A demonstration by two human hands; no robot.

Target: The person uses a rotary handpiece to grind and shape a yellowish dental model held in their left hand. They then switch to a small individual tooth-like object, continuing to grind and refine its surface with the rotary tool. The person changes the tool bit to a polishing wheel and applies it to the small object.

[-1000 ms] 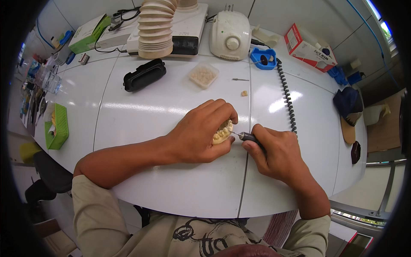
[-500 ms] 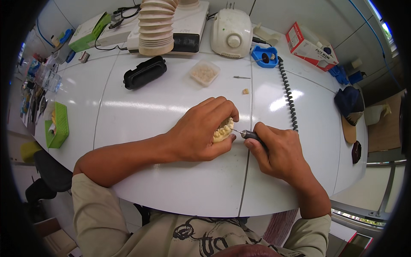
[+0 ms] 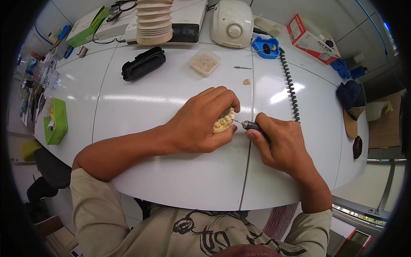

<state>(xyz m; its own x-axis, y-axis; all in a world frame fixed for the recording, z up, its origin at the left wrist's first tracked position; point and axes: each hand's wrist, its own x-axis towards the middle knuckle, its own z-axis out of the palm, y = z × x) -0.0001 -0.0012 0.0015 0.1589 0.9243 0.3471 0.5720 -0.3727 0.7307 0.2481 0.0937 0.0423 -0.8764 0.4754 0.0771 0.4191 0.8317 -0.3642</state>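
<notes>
My left hand [image 3: 201, 122] is closed around a cream-coloured dental cast [image 3: 223, 123], its row of teeth turned towards my right. Fingers curl over the cast's far side, and the thumb supports the near side. In my right hand [image 3: 282, 143] is a dark rotary handpiece [image 3: 250, 125], gripped like a pen. Its thin metal bur points left and meets the teeth at the cast's right side, or comes very close; exact contact is too small to tell. Both hands are over the middle of the white table [image 3: 184, 180].
Beyond my hands lie a clear tub of small pale pieces [image 3: 204, 63], a black case [image 3: 144, 64], a loose bur [image 3: 242, 67] and a small tan block [image 3: 246, 81]. A coiled cord [image 3: 289, 81] runs near a white control unit [image 3: 232, 25]. A green basket [image 3: 56, 122] stands left.
The whole view has shifted slightly, with the table's things sitting higher in the picture. Both hands keep their grips, and the bur stays at the cast's right side.
</notes>
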